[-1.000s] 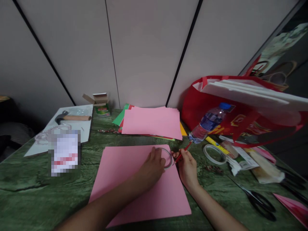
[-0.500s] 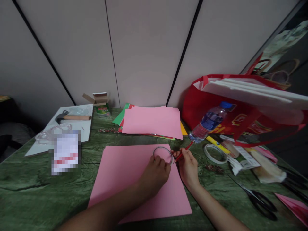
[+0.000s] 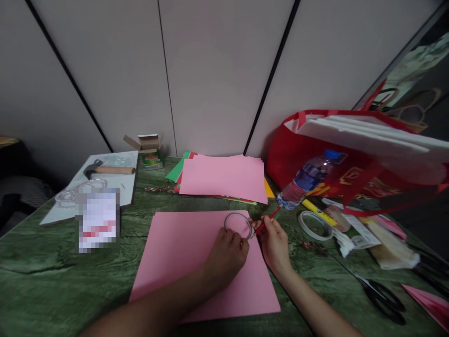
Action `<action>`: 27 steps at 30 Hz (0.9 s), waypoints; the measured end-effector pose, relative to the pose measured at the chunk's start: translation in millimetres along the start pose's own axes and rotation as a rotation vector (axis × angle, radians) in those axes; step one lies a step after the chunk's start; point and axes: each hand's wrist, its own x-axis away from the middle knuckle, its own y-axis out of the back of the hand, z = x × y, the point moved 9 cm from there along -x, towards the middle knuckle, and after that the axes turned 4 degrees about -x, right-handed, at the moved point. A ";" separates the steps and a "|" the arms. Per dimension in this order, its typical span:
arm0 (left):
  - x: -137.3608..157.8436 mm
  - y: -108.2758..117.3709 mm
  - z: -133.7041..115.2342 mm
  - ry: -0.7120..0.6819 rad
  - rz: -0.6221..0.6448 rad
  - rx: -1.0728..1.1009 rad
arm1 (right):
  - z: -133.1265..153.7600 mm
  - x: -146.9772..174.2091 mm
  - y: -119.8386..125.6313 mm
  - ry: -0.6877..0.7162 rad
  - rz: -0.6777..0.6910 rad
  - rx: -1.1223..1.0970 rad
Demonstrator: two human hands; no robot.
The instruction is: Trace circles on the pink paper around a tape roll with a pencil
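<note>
While my left hand (image 3: 229,252) is curling its bent fingers onto the near rim of a thin ring (image 3: 237,214) at the far right corner of the pink sheet (image 3: 182,243), I am pinching a red pencil (image 3: 260,228) in the nearly closed right hand (image 3: 275,243), its tip pointing at the ring. Scissors (image 3: 380,297) are lying well apart to the right.

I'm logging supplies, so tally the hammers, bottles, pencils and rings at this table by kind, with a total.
Hammer: 1
Bottle: 1
Pencil, in the right hand: 1
Grey ring, at the left hand, and white ring: 2
Total: 5
</note>
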 end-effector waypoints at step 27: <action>4.1 -8.0 -2.2 -0.031 -0.039 -0.046 | 8.3 -66.9 -109.1 -0.073 0.452 0.408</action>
